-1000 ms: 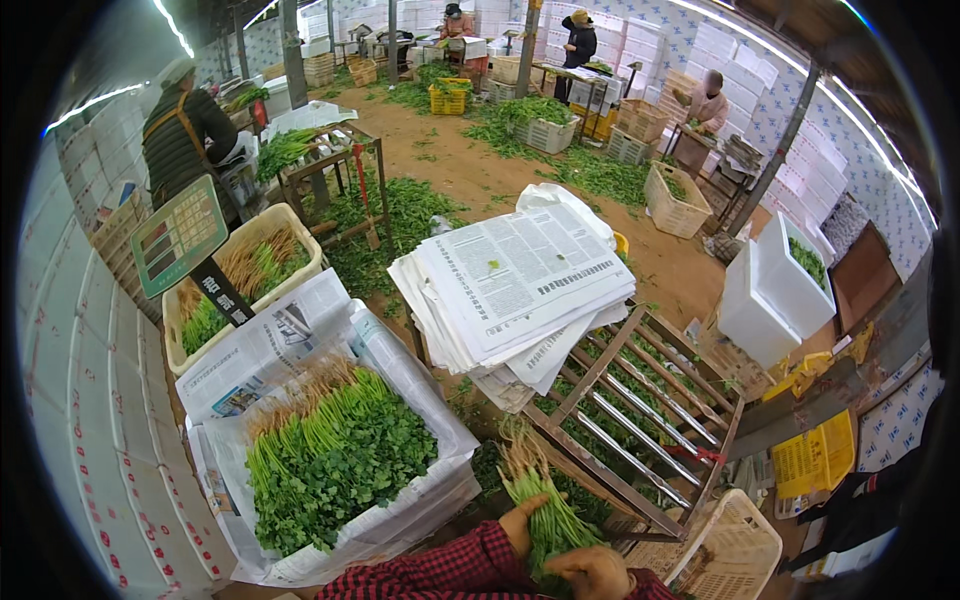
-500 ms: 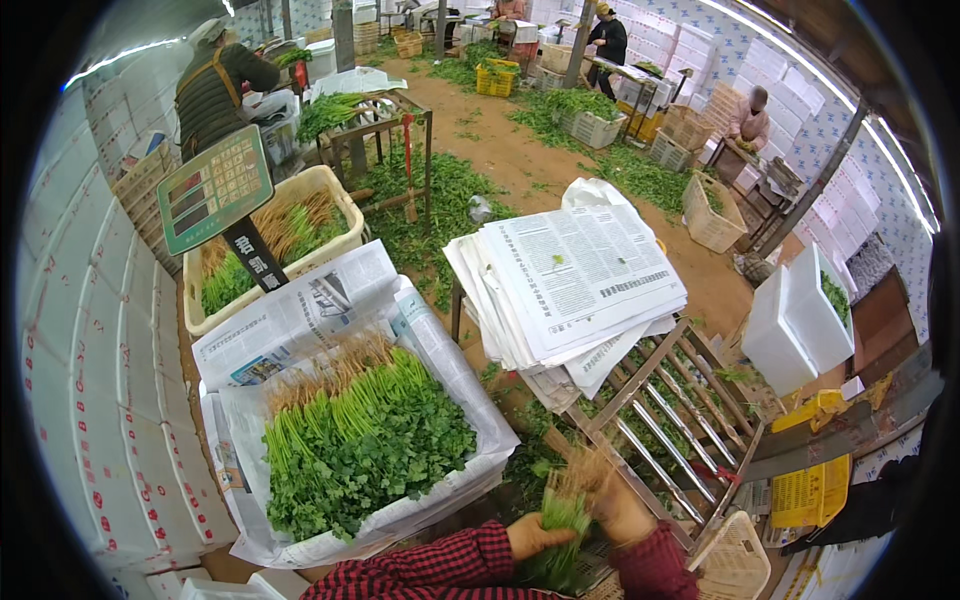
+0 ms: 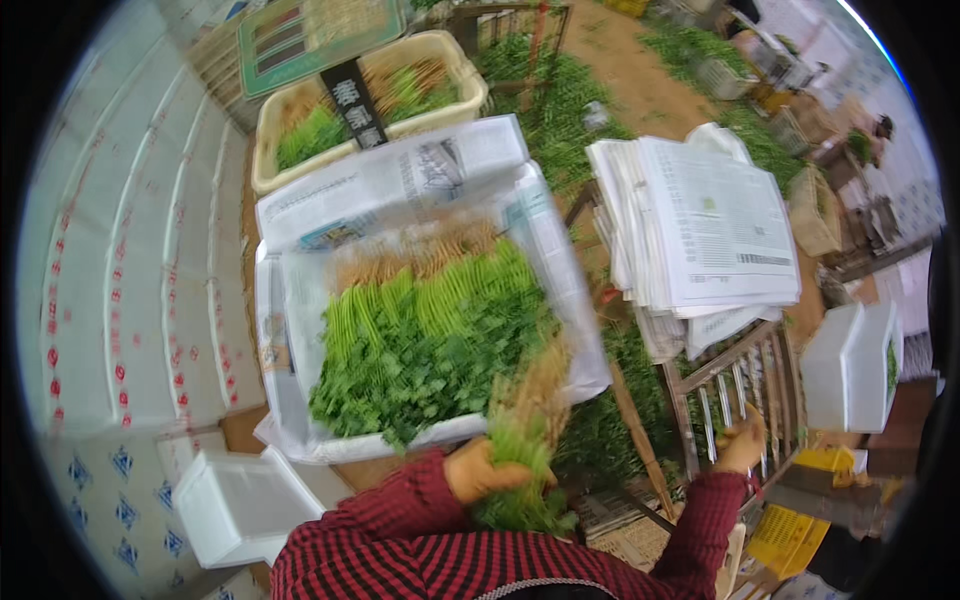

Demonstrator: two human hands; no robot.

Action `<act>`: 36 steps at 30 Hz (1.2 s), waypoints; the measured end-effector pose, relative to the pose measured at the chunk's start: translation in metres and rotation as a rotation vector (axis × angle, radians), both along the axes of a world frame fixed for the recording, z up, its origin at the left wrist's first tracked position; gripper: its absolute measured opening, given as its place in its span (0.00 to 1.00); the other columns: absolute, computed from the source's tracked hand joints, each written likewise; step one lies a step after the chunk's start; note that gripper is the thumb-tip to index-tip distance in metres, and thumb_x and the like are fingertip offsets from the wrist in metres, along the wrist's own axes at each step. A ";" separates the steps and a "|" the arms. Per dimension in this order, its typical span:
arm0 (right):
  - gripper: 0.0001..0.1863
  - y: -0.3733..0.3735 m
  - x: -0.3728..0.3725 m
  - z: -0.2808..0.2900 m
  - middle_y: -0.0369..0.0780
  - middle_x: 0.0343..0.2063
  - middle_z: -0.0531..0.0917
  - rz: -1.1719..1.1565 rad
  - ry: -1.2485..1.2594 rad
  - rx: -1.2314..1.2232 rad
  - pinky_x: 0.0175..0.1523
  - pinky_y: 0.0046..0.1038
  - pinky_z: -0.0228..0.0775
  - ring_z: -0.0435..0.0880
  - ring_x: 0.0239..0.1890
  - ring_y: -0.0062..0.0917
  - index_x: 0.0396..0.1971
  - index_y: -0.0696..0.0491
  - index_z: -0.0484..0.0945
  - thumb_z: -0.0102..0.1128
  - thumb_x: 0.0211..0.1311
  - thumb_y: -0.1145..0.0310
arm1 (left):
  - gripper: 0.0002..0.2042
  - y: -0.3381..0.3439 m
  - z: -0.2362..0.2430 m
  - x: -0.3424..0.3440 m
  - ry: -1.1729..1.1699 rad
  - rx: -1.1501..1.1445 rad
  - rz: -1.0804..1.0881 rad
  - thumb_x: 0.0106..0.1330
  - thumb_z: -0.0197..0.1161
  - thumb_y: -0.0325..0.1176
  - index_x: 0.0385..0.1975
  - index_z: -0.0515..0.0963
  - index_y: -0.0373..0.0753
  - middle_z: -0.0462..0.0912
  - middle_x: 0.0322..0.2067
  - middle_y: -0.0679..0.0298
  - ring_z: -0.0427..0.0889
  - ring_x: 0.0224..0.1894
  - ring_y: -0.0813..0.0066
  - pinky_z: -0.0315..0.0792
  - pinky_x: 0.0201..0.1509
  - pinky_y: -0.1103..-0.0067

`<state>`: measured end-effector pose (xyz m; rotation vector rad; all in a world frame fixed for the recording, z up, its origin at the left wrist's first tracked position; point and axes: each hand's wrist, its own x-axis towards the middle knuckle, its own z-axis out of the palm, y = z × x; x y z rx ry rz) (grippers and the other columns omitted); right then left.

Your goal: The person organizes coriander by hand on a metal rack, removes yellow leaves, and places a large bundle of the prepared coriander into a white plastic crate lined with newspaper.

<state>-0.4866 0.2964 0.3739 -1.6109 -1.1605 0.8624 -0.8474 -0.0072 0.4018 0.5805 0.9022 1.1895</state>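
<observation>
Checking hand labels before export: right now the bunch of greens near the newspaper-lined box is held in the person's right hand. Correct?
Wrong hand. The head view shows the bunch of greens near the newspaper-lined box held in the person's left hand; the right hand is well apart from it.

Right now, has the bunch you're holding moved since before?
Yes. The bunch of greens in the left hand has moved left: in view, it now overlaps the paper-lined box; before, it didn't.

Vegetable packing shed, earth floor (leaf-strewn), greens, newspaper-lined box, stacked boxes, probably foam
</observation>
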 end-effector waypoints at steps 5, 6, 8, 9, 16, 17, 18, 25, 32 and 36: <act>0.17 -0.062 -0.006 -0.006 0.36 0.23 0.84 0.100 -0.018 -0.117 0.18 0.16 0.60 0.71 0.15 0.11 0.56 0.56 0.79 0.50 0.80 0.62 | 0.29 -0.084 0.049 -0.100 0.223 -0.376 0.738 0.55 0.74 0.53 0.46 0.82 0.32 0.86 0.42 0.57 0.84 0.42 0.68 0.81 0.44 0.71; 0.16 -0.068 -0.011 -0.015 0.36 0.24 0.84 0.108 -0.018 -0.119 0.19 0.15 0.61 0.72 0.16 0.12 0.56 0.56 0.79 0.50 0.80 0.62 | 0.28 -0.098 0.051 -0.119 0.334 -0.380 0.768 0.57 0.73 0.53 0.44 0.82 0.32 0.86 0.41 0.58 0.83 0.43 0.69 0.80 0.46 0.72; 0.16 -0.074 -0.012 -0.032 0.38 0.27 0.86 0.187 0.017 -0.124 0.21 0.15 0.63 0.76 0.18 0.13 0.56 0.56 0.79 0.50 0.80 0.63 | 0.15 -0.121 0.046 -0.159 0.511 -0.430 0.711 0.67 0.62 0.38 0.47 0.84 0.35 0.88 0.45 0.58 0.84 0.46 0.72 0.78 0.55 0.74; 0.16 -0.078 -0.027 -0.031 0.39 0.29 0.87 0.184 0.018 -0.170 0.23 0.15 0.66 0.79 0.21 0.14 0.57 0.55 0.79 0.49 0.80 0.65 | 0.16 -0.138 0.018 -0.184 0.737 -0.469 0.646 0.67 0.64 0.39 0.48 0.83 0.34 0.87 0.45 0.58 0.85 0.46 0.71 0.79 0.53 0.72; 0.17 -0.078 -0.028 -0.070 0.40 0.34 0.88 0.288 0.062 -0.243 0.30 0.16 0.74 0.84 0.26 0.17 0.60 0.54 0.77 0.49 0.80 0.67 | 0.49 -0.184 -0.209 -0.321 1.603 -0.784 -0.386 0.51 0.67 0.11 0.77 0.55 0.45 0.70 0.69 0.51 0.71 0.69 0.59 0.70 0.72 0.73; 0.17 -0.082 -0.024 -0.071 0.40 0.34 0.88 0.293 0.026 -0.242 0.30 0.17 0.74 0.84 0.26 0.17 0.61 0.54 0.77 0.49 0.80 0.67 | 0.45 -0.184 -0.204 -0.321 1.294 -0.864 -0.137 0.56 0.64 0.20 0.77 0.55 0.44 0.70 0.69 0.51 0.71 0.69 0.59 0.70 0.71 0.72; 0.17 -0.084 -0.023 -0.071 0.40 0.34 0.88 0.297 -0.010 -0.243 0.31 0.17 0.74 0.84 0.26 0.17 0.61 0.54 0.77 0.49 0.80 0.67 | 0.41 -0.181 -0.201 -0.320 0.935 -0.907 0.192 0.61 0.62 0.29 0.77 0.54 0.43 0.70 0.69 0.50 0.72 0.68 0.58 0.69 0.70 0.72; 0.17 -0.131 -0.005 -0.072 0.44 0.43 0.88 0.140 0.145 -0.315 0.40 0.22 0.79 0.88 0.37 0.25 0.61 0.54 0.77 0.49 0.78 0.72 | 0.27 -0.177 -0.213 -0.349 1.493 -0.898 0.618 0.77 0.53 0.44 0.68 0.66 0.32 0.76 0.61 0.46 0.76 0.63 0.52 0.71 0.65 0.66; 0.18 -0.158 0.030 -0.060 0.41 0.46 0.87 0.115 0.182 -0.360 0.50 0.23 0.80 0.86 0.43 0.20 0.62 0.55 0.77 0.50 0.76 0.75 | 0.24 -0.106 -0.190 -0.361 2.024 -0.852 0.320 0.76 0.57 0.40 0.64 0.71 0.31 0.78 0.58 0.47 0.77 0.61 0.53 0.73 0.64 0.67; 0.19 -0.212 0.087 -0.048 0.41 0.40 0.87 -0.084 0.196 -0.288 0.49 0.21 0.79 0.86 0.41 0.19 0.64 0.57 0.75 0.49 0.78 0.74 | 0.23 -0.018 -0.124 -0.302 2.239 -0.655 0.324 0.75 0.59 0.40 0.64 0.72 0.34 0.78 0.59 0.49 0.76 0.62 0.54 0.73 0.63 0.66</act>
